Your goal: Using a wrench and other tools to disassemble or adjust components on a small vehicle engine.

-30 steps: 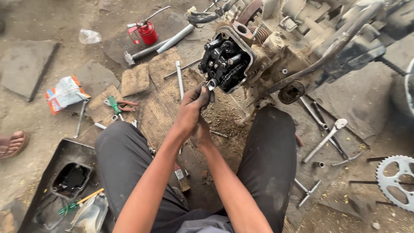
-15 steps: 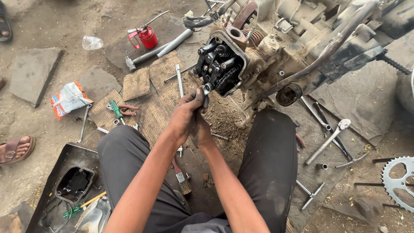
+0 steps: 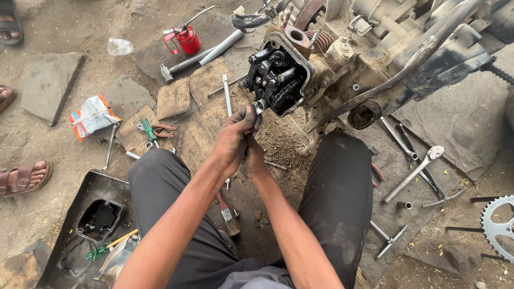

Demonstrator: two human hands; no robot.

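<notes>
At centre frame, both hands have stayed bunched together: the left hand [image 3: 235, 140] clamps a small metal tool [image 3: 259, 106] against the open engine head [image 3: 276, 75], the right hand [image 3: 255, 158] tucked beneath, grip unclear.

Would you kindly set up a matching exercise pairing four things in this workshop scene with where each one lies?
Things:
1. oil can
2. sprocket
3. paintbrush
4. pliers

Places:
A. at the right edge of the view, on the ground
B. between the person's knees, below the hands
C. near the top of the view, left of the engine
D. on a woven mat left of the person's left knee

Pairs: 1-C, 2-A, 3-B, 4-D
</notes>
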